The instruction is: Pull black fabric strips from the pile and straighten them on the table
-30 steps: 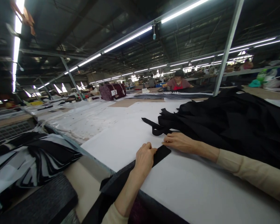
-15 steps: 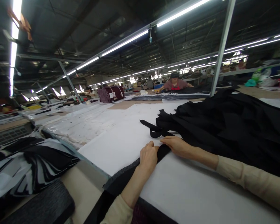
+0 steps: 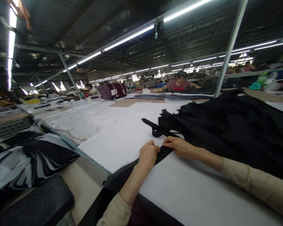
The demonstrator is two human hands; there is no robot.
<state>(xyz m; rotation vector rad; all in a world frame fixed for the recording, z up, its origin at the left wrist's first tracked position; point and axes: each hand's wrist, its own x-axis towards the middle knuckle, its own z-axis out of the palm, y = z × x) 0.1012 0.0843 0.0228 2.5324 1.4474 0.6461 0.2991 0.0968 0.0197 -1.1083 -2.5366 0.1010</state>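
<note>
A long black fabric strip point(image 3: 163, 153) lies on the white table point(image 3: 198, 194) and hangs over its near edge. My left hand point(image 3: 147, 156) presses on the strip with fingers curled, pinching its edge. My right hand point(image 3: 179, 147) meets it at the strip's far end, fingers closed on the cloth. Just beyond the hands a narrow black band point(image 3: 155, 128) curls out from a big heap of black fabric pieces point(image 3: 228, 125).
A stack of black and grey cut pieces point(image 3: 30, 160) sits lower left beside a dark grey roll point(image 3: 37, 204). A metal post point(image 3: 228, 51) rises behind the heap. Farther off, a purple bundle point(image 3: 113, 91) and a person in a red top point(image 3: 179, 84) at the table.
My two hands have drawn together on the end of the black strip; the left slid forward along it and the right closed in from the side.
</note>
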